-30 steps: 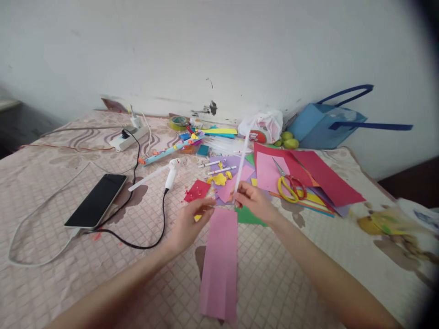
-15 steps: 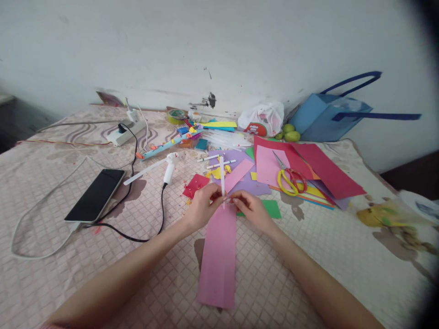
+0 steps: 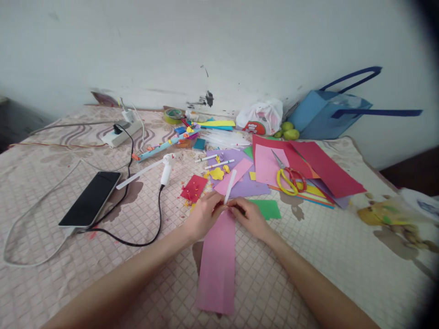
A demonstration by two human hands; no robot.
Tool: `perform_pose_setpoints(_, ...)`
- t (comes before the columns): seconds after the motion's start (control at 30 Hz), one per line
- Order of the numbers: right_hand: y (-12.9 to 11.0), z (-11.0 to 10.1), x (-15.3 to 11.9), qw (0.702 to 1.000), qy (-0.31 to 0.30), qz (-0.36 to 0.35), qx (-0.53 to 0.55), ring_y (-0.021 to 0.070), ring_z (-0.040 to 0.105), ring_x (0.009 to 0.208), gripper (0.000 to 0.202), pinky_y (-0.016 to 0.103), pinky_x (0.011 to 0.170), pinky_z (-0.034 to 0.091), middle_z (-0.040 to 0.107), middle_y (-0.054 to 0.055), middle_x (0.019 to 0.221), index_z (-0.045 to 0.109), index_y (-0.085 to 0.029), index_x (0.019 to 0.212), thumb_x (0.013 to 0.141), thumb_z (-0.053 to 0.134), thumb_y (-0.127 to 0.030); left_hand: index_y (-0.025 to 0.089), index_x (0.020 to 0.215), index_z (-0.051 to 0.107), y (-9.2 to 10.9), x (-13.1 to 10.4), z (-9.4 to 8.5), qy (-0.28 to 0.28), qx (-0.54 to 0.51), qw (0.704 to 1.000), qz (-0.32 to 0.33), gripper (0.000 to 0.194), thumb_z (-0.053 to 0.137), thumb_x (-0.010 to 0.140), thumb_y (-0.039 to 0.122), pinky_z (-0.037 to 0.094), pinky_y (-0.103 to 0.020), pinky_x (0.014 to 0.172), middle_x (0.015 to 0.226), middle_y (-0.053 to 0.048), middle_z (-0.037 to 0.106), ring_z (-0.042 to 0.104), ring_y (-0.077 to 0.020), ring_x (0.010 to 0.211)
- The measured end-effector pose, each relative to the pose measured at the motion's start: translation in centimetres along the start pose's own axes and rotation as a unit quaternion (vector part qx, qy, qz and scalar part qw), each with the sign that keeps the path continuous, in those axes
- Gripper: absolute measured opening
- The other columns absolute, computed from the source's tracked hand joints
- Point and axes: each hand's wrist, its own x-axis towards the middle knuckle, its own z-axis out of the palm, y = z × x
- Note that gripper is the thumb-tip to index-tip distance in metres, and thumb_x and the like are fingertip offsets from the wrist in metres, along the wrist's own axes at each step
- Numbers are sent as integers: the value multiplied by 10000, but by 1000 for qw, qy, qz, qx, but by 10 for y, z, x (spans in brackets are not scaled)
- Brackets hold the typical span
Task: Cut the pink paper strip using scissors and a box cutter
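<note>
A white glue stick (image 3: 230,186) leans up and to the right from between my fingertips. My left hand (image 3: 205,214) pinches near its lower end. My right hand (image 3: 249,216) is closed too, its thumb and fingertips meeting the left ones there; exactly what each pinches is hidden. Beneath both hands a long pink paper strip (image 3: 216,265) lies on the table, running toward me. To the left rests a white hot glue gun (image 3: 167,169) with a glue stick jutting from its back. A green paper piece (image 3: 265,209) lies just beyond my right hand.
Scissors (image 3: 288,179) lie on stacked coloured paper (image 3: 329,167) at right. A phone (image 3: 91,199) and cables occupy the left, by a power strip (image 3: 120,135). Red paper (image 3: 194,188) holds small scraps. More glue sticks (image 3: 224,138), a plastic bag (image 3: 260,118) and a blue bag (image 3: 329,114) line the back.
The glue stick has gone from upright to tilted right. My hands have come closer together, fingertips now meeting around its lower end. The view has shifted slightly.
</note>
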Motion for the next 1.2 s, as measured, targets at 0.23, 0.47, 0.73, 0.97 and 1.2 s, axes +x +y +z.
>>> perform_pose_setpoints(0.23,1,4,-1,1000,10,-17,-17,171,585,780,121,288,706,429,645,39,855,599,-187,886,852,508,-115,164,830,530,5,-5,3,-23,30,999,18,101,491,916,129,398,-225,664,831,-14,552,516,-133,746)
perform_pose_setpoints(0.47,-1,-8,9,998,25,-23,-44,142,572,706,120,251,654,430,643,19,812,604,-189,870,890,486,-178,167,836,515,4,-4,5,-25,43,999,6,103,483,919,115,405,-225,668,834,-13,552,526,-134,750)
perform_pose_setpoints(0.73,8,-48,72,989,56,-19,-137,129,532,584,157,230,569,385,602,-15,655,604,-182,813,889,477,-235,161,813,499,10,-6,4,-39,41,998,-1,112,493,918,123,403,-224,658,839,-13,550,522,-129,734)
perform_pose_setpoints(0.97,20,-48,147,965,21,-45,-257,171,577,796,147,263,706,407,654,55,870,645,-169,845,832,509,-114,169,827,504,7,-6,4,-36,41,998,-9,114,467,933,148,422,-235,687,864,-17,559,530,-135,769)
perform_pose_setpoints(1.2,18,-39,172,935,-61,-60,-344,192,572,895,222,267,741,406,621,94,989,650,-171,900,792,521,-26,177,847,511,9,-7,4,-45,30,999,-10,111,451,940,166,443,-246,693,885,-22,557,535,-139,775)
